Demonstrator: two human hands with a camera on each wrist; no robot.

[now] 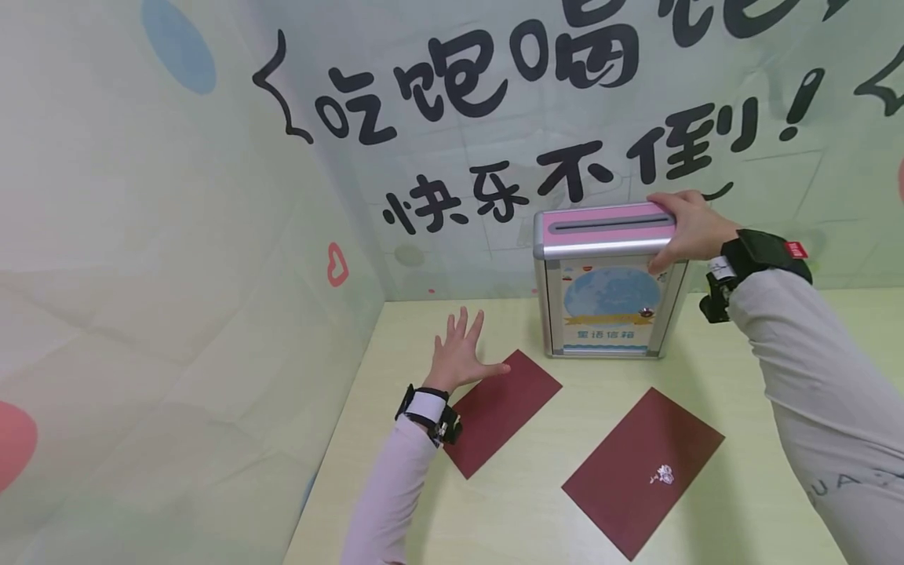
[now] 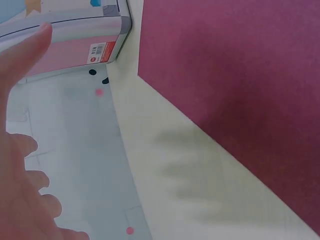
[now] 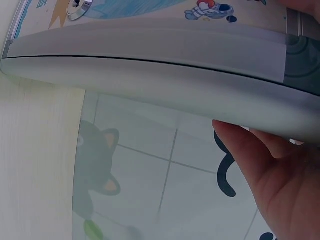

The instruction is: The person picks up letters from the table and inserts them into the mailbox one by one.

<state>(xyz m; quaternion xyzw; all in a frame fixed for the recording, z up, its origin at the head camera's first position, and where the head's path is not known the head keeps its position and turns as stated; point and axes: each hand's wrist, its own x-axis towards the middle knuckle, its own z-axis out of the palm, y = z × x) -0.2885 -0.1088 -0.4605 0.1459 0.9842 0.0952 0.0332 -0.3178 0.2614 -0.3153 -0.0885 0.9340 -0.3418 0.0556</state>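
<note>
A silver-framed letter box point(image 1: 551, 314) with a pink slotted top and a picture on its front stands upright on the table. My right hand point(image 1: 695, 227) grips its upper right corner, thumb at the front and fingers over the top; the right wrist view shows this hand point(image 3: 290, 185) at the box's edge. To the left, my left hand point(image 1: 455, 362) hovers with spread fingers, holding nothing. Beneath and beside it lies a plain dark red envelope or card point(image 1: 504, 412), partly hidden by the wrist. Another dark red one point(image 1: 628, 479), bearing a small white flower, lies in front of the box.
The pale table point(image 1: 530, 518) meets a printed wall covering point(image 1: 452, 259) with large black characters close behind the box. A second covered wall point(image 1: 176, 314) runs along the left side. A round metal lock point(image 3: 79, 9) sits on the box front.
</note>
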